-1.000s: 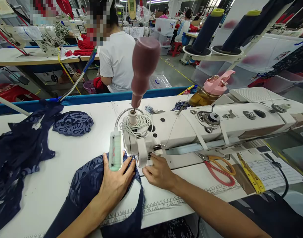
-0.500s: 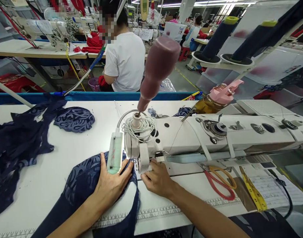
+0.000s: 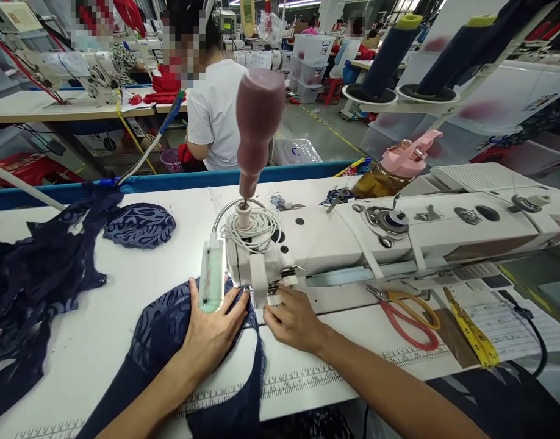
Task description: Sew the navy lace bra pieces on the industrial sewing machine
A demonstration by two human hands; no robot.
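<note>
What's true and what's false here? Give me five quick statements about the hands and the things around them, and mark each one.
1. The left hand rests on navy cloth. True.
2. The right hand holds the scissors. False: it is at the needle end of the machine, and the scissors lie apart from it, to its right.
3. The two thread cones are red. False: they are navy.
4. A ruler scale runs along the near side of the table. True.
5. The bottle has a green lid. False: its lid is pink.
</note>
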